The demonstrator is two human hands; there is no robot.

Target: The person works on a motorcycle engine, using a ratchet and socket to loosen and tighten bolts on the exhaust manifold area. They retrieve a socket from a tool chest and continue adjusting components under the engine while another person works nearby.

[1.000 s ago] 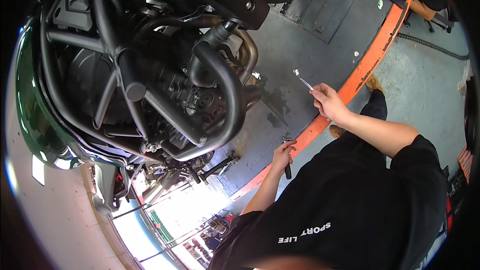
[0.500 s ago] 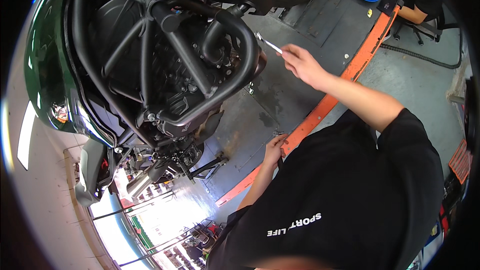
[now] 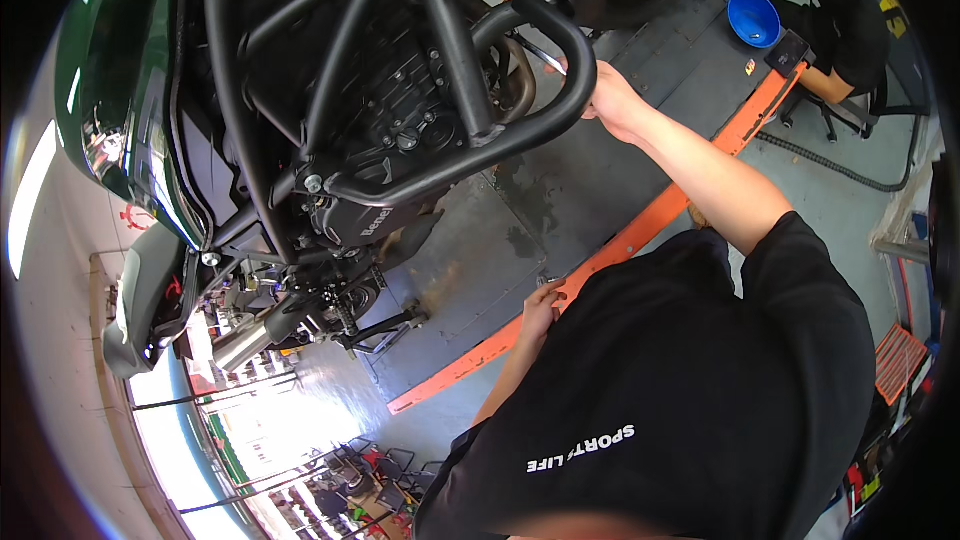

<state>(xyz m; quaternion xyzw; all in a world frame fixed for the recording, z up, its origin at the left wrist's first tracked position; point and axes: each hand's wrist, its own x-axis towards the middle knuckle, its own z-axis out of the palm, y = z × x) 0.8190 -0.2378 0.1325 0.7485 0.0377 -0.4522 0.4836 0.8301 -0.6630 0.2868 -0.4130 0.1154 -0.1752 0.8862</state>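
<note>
My right hand (image 3: 617, 108) reaches to the outer side of a motorcycle's black tubular crash bar (image 3: 440, 162). Its fingers are closed on a slim silver wrench (image 3: 541, 52), partly hidden by the bar's loop. The wrench's far end is lost among dark parts near a curved exhaust pipe (image 3: 520, 90). Lower down, my left hand (image 3: 541, 308) hangs by the orange edge of the lift platform (image 3: 620, 243). Its fingers are curled, and a small metallic bit shows at the fingertips, too small to name. Behind the crash bar sits the dark engine (image 3: 405, 105).
A blue bowl (image 3: 742, 15) stands at the platform's far right end, near a seated person in black (image 3: 850, 35). A black corrugated hose (image 3: 835, 172) lies on the floor. A wet patch (image 3: 535, 195) marks the platform. A side stand (image 3: 395, 328) juts out below the motorcycle.
My right hand has brought the wrench from open space in to the crash bar loop. My view has shifted, and more of the seated person shows. The left hand stays low.
</note>
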